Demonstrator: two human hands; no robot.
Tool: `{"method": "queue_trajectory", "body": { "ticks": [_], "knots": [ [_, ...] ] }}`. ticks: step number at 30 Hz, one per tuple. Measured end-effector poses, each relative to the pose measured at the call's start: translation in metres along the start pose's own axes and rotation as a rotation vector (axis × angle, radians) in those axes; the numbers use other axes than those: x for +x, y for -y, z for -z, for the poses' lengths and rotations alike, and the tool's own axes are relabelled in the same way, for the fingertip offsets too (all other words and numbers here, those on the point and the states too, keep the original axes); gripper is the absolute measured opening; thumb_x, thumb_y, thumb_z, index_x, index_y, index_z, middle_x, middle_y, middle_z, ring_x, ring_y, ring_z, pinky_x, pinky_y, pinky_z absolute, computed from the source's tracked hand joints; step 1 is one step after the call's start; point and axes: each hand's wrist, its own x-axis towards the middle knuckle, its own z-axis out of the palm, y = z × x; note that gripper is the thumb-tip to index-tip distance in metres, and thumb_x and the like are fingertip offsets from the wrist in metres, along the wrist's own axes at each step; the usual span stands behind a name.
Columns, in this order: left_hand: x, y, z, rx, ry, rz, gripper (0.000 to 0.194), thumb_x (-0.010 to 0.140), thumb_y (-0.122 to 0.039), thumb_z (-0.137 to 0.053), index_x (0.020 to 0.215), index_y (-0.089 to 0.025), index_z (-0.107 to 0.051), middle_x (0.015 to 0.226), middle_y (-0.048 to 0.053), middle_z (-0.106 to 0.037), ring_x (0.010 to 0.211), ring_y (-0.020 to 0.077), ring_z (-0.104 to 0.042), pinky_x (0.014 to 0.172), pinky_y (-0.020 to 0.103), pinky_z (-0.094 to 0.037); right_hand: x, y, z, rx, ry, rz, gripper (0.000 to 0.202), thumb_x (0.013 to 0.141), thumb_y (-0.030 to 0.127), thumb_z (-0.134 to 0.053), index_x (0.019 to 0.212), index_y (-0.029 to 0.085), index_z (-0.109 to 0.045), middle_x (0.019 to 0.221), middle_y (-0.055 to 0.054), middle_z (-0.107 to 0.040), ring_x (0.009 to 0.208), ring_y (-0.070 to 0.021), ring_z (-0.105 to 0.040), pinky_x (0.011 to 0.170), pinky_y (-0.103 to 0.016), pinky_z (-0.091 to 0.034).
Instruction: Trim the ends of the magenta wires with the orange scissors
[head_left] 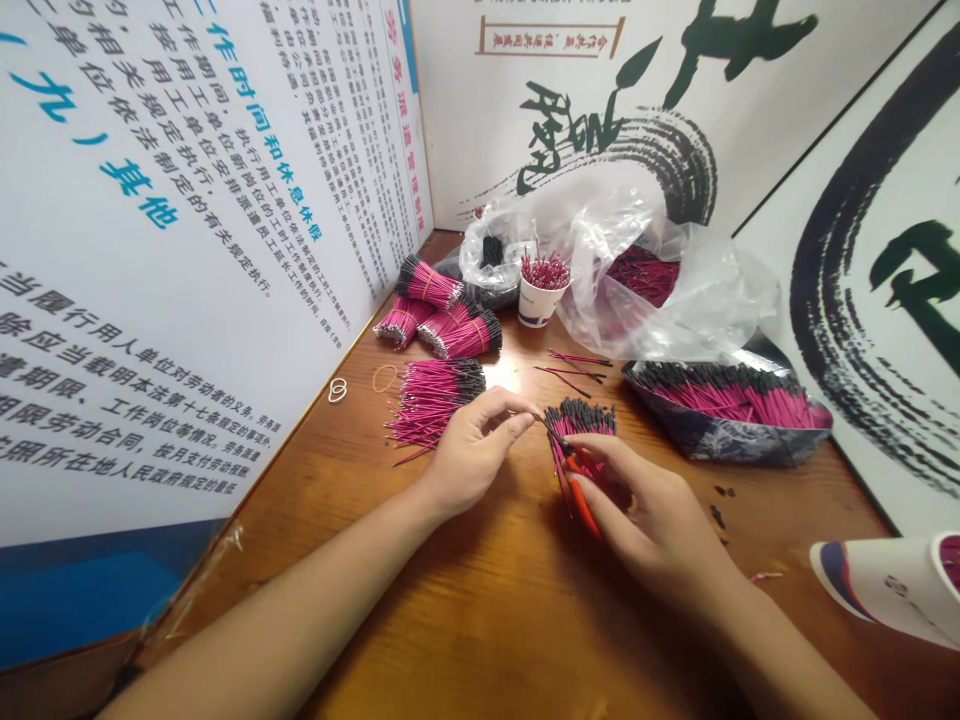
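Holding pliers (orange-handled), the right grip sits by pink-and-black wires.

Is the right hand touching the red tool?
Touching. The head view plainly shows the right hand holding the red tool, its handle against the thumb.

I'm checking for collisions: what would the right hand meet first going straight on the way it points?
Probably the left hand, whose fingertips lie ahead of the right hand and its red-handled tool; depth between them is hard to judge.
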Motion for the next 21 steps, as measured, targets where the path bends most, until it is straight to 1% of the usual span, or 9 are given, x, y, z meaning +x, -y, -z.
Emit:
{"method": "queue_trajectory", "body": {
  "ticks": [6, 12, 21],
  "knots": [
    [0.0000, -0.0002, -0.0003, 0.001, -0.001, -0.007, 0.010, 0.090, -0.020, -0.059, 0.083, -0.016, -0.065, 0.082, 0.002, -0.061, 0.083, 0.0146, -0.057, 0.082, 0.027, -0.044, -0.0001, 0.0012, 0.0016, -0.004, -0.002, 0.000, 0.025, 0.095, 0.023, -0.052, 0.119, 0.022, -0.059, 0.094, -0.003, -0.075, 0.077, -0.0157, -0.070, 0.070, -0.024, -0.053],
    [0.0002, -0.0019, -0.0005, -0.007, 0.010, 0.002, 0.011, 0.090, -0.021, -0.058, 0.083, -0.015, -0.064, 0.082, 0.002, -0.060, 0.082, 0.0145, -0.056, 0.082, 0.027, -0.044, -0.0017, -0.0006, -0.0010, 0.014, -0.020, -0.005, 0.025, 0.093, 0.022, -0.056, 0.118, 0.023, -0.059, 0.094, -0.002, -0.075, 0.077, -0.0148, -0.069, 0.070, -0.023, -0.053],
    [-0.0002, -0.0035, -0.0002, 0.006, 0.009, 0.018, 0.012, 0.090, -0.023, -0.057, 0.083, -0.016, -0.064, 0.083, 0.002, -0.062, 0.083, 0.0157, -0.057, 0.083, 0.028, -0.045, 0.0004, 0.0003, -0.0009, 0.023, -0.018, 0.005, 0.026, 0.093, 0.022, -0.055, 0.118, 0.021, -0.060, 0.093, -0.004, -0.074, 0.076, -0.0162, -0.070, 0.069, -0.025, -0.053]
  ]
}}
